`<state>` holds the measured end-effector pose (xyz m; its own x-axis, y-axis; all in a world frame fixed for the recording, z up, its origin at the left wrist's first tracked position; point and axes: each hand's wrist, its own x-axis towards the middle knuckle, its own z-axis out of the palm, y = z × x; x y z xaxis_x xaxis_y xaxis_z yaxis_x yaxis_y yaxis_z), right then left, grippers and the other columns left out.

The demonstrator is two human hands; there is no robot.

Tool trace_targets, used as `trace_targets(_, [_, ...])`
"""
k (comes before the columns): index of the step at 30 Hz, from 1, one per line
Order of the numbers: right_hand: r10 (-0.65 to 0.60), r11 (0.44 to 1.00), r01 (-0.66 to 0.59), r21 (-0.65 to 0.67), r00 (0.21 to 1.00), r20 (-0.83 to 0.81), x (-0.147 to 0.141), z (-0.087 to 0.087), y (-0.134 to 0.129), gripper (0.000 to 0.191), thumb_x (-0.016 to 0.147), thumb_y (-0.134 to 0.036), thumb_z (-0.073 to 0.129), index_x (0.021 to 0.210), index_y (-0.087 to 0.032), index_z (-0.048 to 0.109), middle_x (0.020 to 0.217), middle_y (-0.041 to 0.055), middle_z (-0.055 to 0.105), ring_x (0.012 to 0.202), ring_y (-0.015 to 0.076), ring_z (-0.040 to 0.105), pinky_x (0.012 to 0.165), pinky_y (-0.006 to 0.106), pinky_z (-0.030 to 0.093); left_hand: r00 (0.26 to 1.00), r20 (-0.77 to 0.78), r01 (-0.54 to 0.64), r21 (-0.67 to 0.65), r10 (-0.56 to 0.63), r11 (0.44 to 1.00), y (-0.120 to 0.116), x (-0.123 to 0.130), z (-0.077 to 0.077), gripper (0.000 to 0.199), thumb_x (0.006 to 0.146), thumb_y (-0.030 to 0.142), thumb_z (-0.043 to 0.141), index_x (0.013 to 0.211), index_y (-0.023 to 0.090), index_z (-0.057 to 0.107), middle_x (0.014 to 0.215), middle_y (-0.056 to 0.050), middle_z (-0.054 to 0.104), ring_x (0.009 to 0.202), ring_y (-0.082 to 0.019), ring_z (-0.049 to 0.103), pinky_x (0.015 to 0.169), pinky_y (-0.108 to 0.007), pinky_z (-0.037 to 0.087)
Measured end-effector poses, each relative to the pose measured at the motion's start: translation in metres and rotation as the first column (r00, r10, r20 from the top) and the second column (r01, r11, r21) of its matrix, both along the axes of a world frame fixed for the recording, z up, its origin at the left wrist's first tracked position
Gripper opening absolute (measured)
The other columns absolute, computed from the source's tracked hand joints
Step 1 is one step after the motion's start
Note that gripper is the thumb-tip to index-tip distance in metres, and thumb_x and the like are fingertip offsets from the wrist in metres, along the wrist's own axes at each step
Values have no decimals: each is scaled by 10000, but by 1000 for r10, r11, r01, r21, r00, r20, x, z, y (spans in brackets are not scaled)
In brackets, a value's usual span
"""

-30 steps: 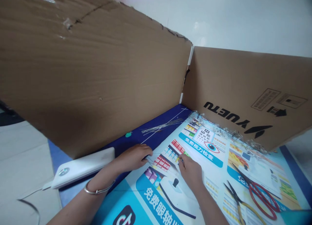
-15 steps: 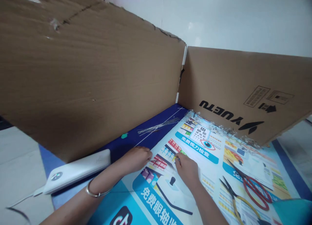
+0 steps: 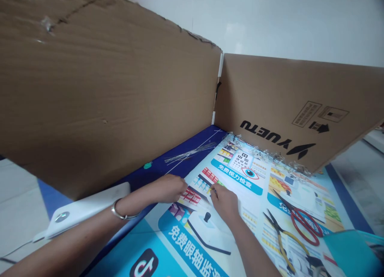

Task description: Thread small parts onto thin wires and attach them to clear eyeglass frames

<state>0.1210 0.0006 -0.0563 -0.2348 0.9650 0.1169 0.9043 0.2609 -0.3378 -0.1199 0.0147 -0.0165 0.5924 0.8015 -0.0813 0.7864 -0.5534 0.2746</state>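
Note:
My left hand (image 3: 171, 189), with a silver bangle on its wrist, hovers over the printed sheet near its dark blue border. Its fingers are curled closed, and what they grip is hidden. To its right, my right hand (image 3: 223, 201) pinches thumb and forefinger together above the sheet; whatever is between them is too fine to name. A gap separates the two hands. Beyond them, a bundle of thin silvery wires (image 3: 190, 152) lies on the blue border. Yellow-handled pliers (image 3: 280, 233) and red-handled scissors (image 3: 300, 219) rest to the right of my right hand.
Two upright cardboard panels (image 3: 120, 101) meet in a corner at the back. Small twisted wire pieces (image 3: 270, 157) line the foot of the right panel. A white corded device (image 3: 90, 207) sits at the left, and a teal object (image 3: 351, 251) at lower right.
The view has shifted slightly, so the scene sits a little further left. My left forearm lies flatter across the white device. Both hands keep their closed grips, close to where they were.

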Motion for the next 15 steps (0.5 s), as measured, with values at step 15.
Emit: trace_targets(15, [-213, 977, 119, -179, 438, -873, 21, -2, 13, 290, 801, -434, 461, 850, -176, 581, 590, -36, 488, 464, 79, 380, 426, 193, 294, 200, 890, 102, -434, 409, 895, 11, 109, 14, 141, 783, 228, 538, 886, 153, 477, 711, 3, 579, 651, -108, 551, 621, -233, 429])
